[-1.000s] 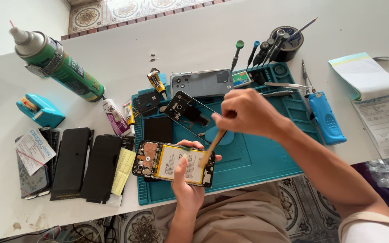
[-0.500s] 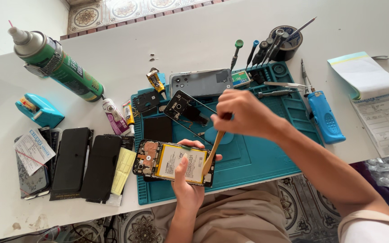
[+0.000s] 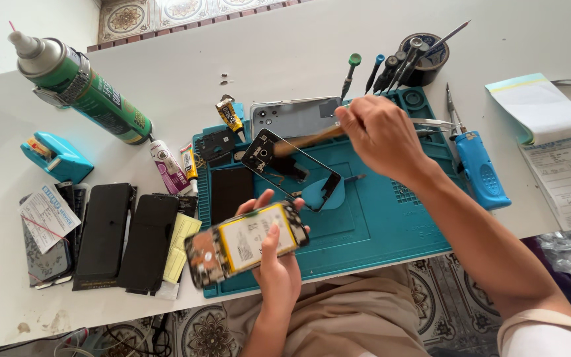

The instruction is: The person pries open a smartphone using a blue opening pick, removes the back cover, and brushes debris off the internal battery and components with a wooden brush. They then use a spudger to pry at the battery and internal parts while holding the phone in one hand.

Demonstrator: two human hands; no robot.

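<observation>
My left hand [image 3: 277, 264] grips an opened phone body [image 3: 246, 243] with its yellow battery facing up, held tilted above the near edge of the teal work mat [image 3: 378, 231]. My right hand [image 3: 381, 135] is raised over the mat's back half and holds a thin wooden-coloured stick tool [image 3: 308, 141] pointing left. Below that tool lies a black phone frame [image 3: 292, 168] on the mat. A grey phone back cover [image 3: 295, 116] rests at the mat's far edge.
A green spray can [image 3: 84, 92] lies at the back left. Black phone screens [image 3: 127, 235] and a teal box [image 3: 57, 157] sit left of the mat. A blue electric screwdriver [image 3: 480, 168], a cup of tools [image 3: 424, 56] and a notepad [image 3: 540, 109] are to the right.
My right hand has lifted the stick tool off the phone and swung it up and back over the mat. My left hand has tilted the phone and drawn it nearer.
</observation>
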